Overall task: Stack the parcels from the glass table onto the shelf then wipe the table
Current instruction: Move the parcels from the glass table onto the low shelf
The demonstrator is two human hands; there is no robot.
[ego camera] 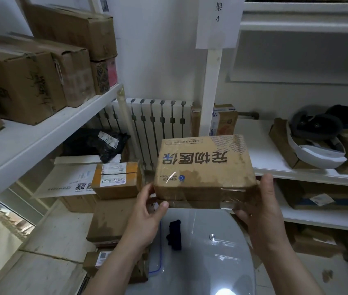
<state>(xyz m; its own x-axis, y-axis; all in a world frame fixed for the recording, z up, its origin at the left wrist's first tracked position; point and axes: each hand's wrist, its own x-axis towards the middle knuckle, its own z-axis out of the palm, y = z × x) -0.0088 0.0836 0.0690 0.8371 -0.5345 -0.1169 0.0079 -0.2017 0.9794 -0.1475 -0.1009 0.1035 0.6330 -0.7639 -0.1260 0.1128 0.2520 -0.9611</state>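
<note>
Fingers of left hand and right hand clamp the near corners of the taped cardboard parcel — held above the glass table, near the right shelf. Judged: stiff, fairly light, tape slick — grip opposite ends.

It was a parcel storeroom: white shelves held taped cardboard boxes, a paper sign numbered 4 hung on a post, and labelled parcels sat piled beside a radiator.
</note>
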